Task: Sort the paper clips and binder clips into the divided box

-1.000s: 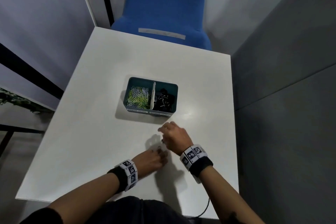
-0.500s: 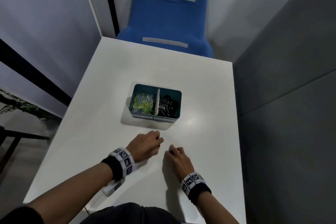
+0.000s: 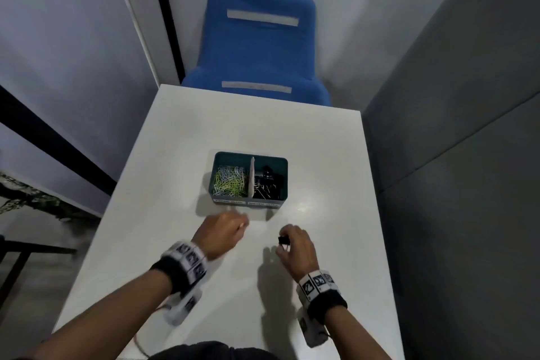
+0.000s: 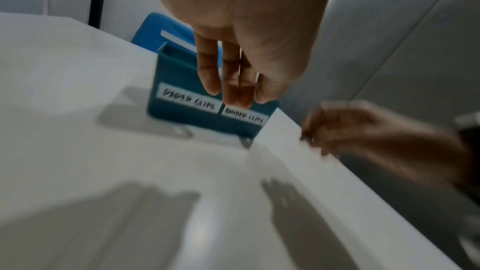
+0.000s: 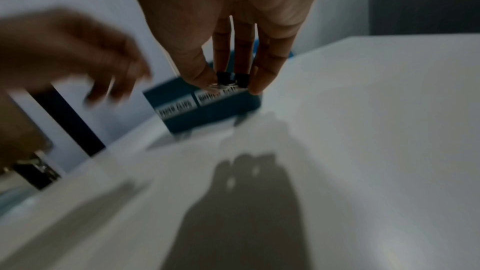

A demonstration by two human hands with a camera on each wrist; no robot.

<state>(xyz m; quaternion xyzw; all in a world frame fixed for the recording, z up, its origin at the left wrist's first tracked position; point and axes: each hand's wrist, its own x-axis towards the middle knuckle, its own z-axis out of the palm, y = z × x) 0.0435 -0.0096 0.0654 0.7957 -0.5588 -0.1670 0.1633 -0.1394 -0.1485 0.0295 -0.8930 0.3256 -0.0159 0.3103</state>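
The teal divided box (image 3: 216, 168) stands mid-table. Its left compartment holds coloured paper clips (image 3: 229, 181) and its right one black binder clips (image 3: 267, 184). Just in front of the left compartment my left hand (image 3: 241, 225) hovers with curled fingers, pinching a small pale sliver that looks like a paper clip (image 3: 242, 225). The left wrist view shows those fingers (image 4: 207, 77) bunched before the box labels (image 4: 189, 100). Further right and nearer me, my right hand (image 3: 285, 242) pinches small black binder clips (image 5: 224, 78) between thumb and fingers, raised off the table.
The white table (image 3: 321, 155) ends at a grey partition (image 3: 453, 155) on the right. A blue chair (image 3: 257, 47) stands behind the far edge. Both wrists carry marker bands (image 3: 190, 260).
The hands have drawn apart. My left hand moved forward to the box front with the pale clip, and my right hand lifted off the table with the black binder clips.
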